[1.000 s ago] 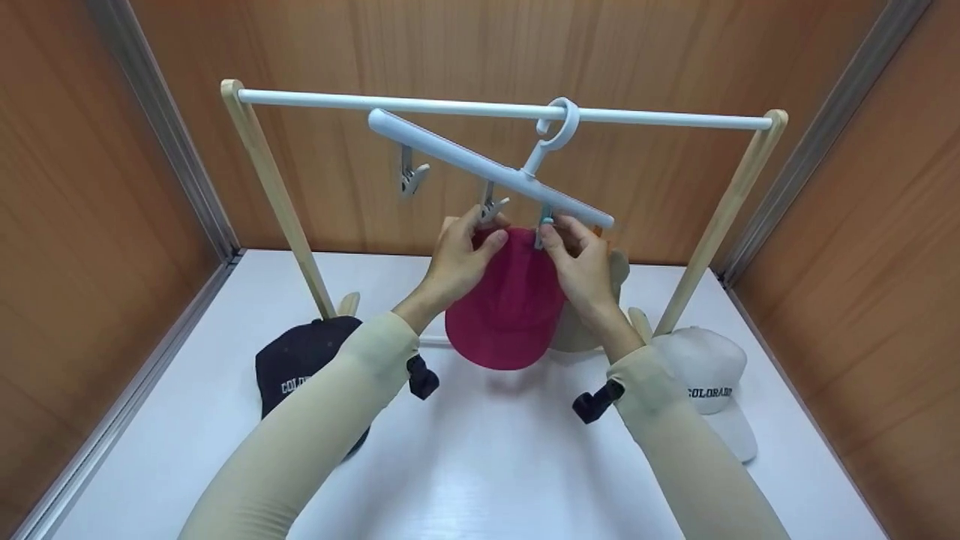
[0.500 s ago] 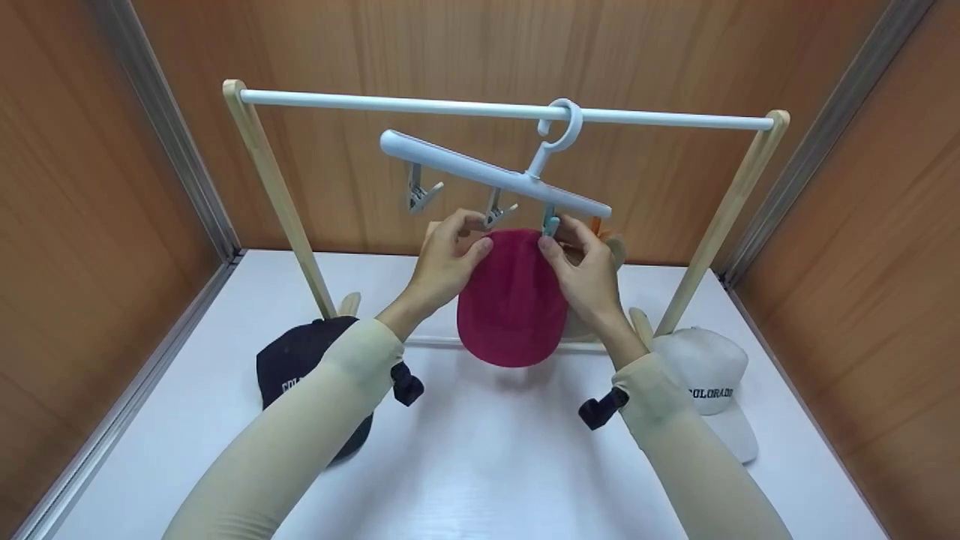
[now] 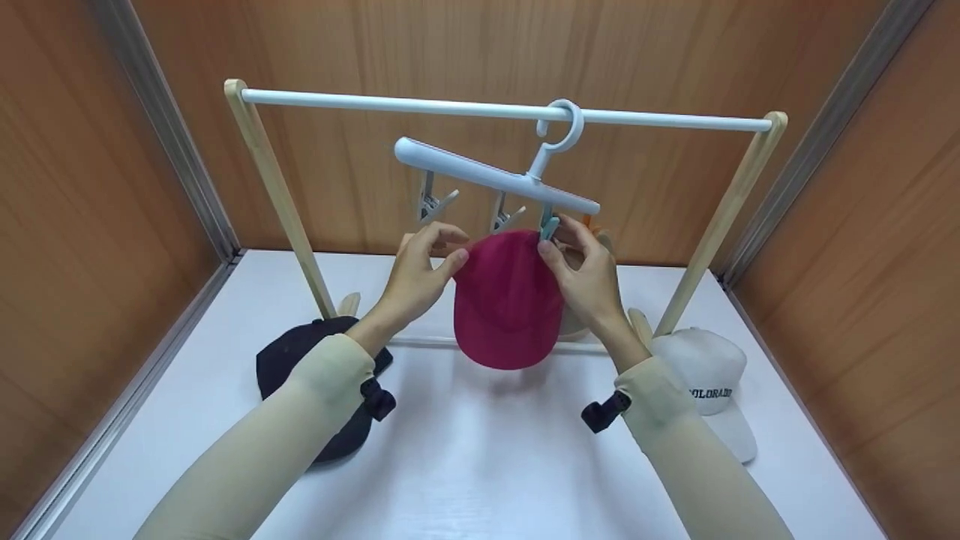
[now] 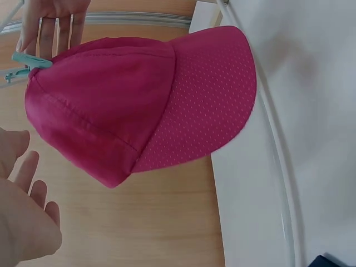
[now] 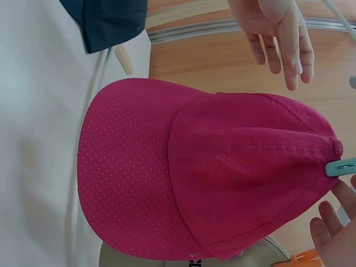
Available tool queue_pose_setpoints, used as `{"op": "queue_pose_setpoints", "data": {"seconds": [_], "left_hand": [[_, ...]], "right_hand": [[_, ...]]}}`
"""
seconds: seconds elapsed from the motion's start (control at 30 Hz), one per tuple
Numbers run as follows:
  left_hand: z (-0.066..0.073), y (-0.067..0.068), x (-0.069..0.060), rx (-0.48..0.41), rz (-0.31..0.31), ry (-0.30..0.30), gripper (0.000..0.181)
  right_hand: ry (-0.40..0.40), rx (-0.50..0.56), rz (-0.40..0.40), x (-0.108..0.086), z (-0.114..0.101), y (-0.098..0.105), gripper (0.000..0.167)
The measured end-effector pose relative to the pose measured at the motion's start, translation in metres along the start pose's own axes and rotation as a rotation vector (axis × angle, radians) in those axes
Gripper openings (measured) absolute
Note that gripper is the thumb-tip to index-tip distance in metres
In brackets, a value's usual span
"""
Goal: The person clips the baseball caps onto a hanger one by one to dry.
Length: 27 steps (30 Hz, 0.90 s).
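Red cap [image 3: 508, 300]: hangs below hanger [image 3: 480, 172], teal clip [image 3: 549, 227] at crown top; brim toward 6 o'clock.
Left hand [image 3: 420, 270]: cap's 10 o'clock, fingers loose, holding nothing; thumb overlaps cap in head view, wrist views show a gap.
Right hand [image 3: 592, 277]: cap's 2 o'clock, beside teal clip; cut off in right wrist view, cannot tell if pinching.
2 grey clips [image 3: 428, 202]: left hand's 12 and 2 o'clock.
Beige cap [image 5: 264, 253]: mostly hidden behind red cap; lettering cut off.
Black cap [image 3: 300, 349]: 8 o'clock, partly under left sleeve [image 3: 255, 442].
White cap [image 3: 701, 367]: 4 o'clock, lettering's start covered.
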<state>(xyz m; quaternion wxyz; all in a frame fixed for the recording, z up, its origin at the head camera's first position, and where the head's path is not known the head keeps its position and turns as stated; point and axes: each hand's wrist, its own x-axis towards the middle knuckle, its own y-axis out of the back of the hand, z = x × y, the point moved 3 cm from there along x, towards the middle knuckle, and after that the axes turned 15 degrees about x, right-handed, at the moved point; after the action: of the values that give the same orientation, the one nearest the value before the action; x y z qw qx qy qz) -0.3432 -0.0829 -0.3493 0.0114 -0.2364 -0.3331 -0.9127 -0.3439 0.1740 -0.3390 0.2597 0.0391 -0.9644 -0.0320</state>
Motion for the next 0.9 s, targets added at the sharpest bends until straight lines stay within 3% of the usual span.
{"op": "queue_pose_setpoints", "data": {"seconds": [0.23, 0.57, 0.9], "left_hand": [[-0.009, 0.009, -0.009, 0.046, 0.024, -0.025, 0.023], [-0.020, 0.022, -0.025, 0.088, 0.017, 0.010, 0.024], [-0.037, 0.041, -0.042, 0.107, 0.026, -0.011, 0.023]], "right_hand": [[0.018, -0.021, -0.008, -0.002, 0.001, 0.003, 0.056], [0.046, -0.064, -0.005, -0.007, 0.000, 0.005, 0.056], [0.058, -0.090, 0.006, -0.018, -0.001, 0.007, 0.058]]}}
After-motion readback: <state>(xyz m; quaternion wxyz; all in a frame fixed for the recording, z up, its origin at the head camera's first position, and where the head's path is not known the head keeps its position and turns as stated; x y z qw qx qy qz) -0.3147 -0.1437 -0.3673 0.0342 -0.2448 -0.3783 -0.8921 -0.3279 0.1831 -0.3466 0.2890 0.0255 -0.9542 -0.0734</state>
